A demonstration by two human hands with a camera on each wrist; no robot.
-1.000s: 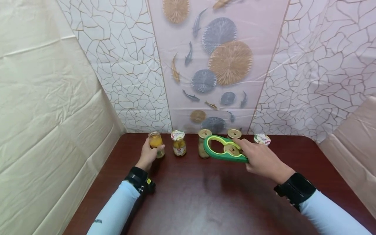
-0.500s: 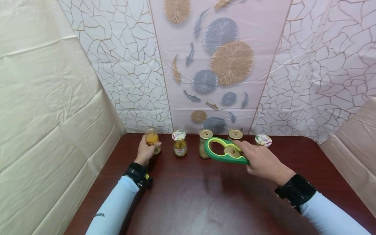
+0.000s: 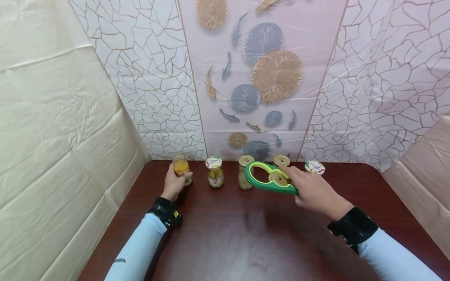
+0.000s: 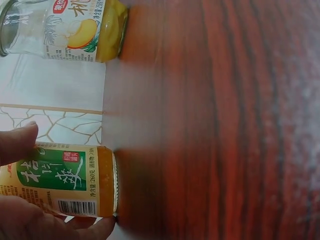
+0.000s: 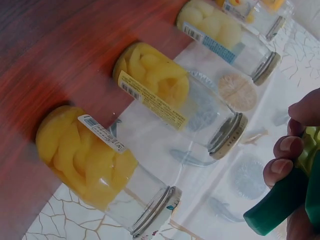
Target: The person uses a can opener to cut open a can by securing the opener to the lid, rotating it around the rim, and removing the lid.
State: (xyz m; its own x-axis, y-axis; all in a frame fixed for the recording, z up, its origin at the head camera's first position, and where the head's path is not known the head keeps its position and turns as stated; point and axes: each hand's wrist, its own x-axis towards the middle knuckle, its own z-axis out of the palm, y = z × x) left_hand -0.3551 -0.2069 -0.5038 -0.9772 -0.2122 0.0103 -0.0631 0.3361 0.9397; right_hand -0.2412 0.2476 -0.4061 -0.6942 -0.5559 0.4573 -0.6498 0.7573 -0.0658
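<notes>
At the back left of the table, my left hand (image 3: 173,184) grips a lidless glass jar (image 3: 181,168) of orange fruit, thumb on one side and fingers on the other. Its yellow and green label (image 4: 52,172) faces the left wrist camera, and its base is right at the tabletop. My right hand (image 3: 314,190) holds a green jar opener (image 3: 264,186) by its handle, in the air in front of the right-hand jars. A gold lid (image 3: 277,179) shows within the opener's smaller ring. Only part of the opener appears in the right wrist view, at the right edge.
Lidded jars stand along the back edge: a peach jar (image 3: 215,178) with a patterned lid, a gold-lidded jar (image 3: 245,177) of pale fruit, another gold-lidded jar (image 5: 150,82), and a white-lidded jar (image 5: 85,155) at the right. A patterned cloth (image 3: 168,97) hangs close behind them.
My left hand has moved the lidless jar slightly left and back, away from the peach jar, then settled. My right hand with the opener has stayed nearly still.
</notes>
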